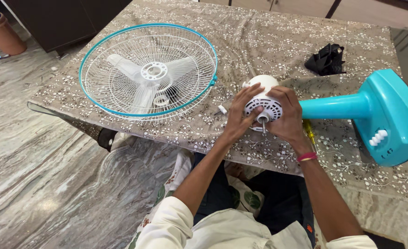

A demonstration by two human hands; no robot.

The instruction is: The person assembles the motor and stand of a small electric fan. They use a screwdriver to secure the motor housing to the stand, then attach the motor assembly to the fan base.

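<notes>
Both hands grip the white fan motor [263,102]: left hand [239,113] and right hand [284,113] curl their fingers around it, beside the fan cage [121,37]

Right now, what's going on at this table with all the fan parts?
A seated person has a table fan in pieces. Both hands, left hand and right hand, grip the white motor housing, which lies on its side at the table's near edge, its shaft pointing at the person, joined to the turquoise stand. The wire guard, with the white blades in it, lies flat to the left. A black bag sits behind.
</notes>
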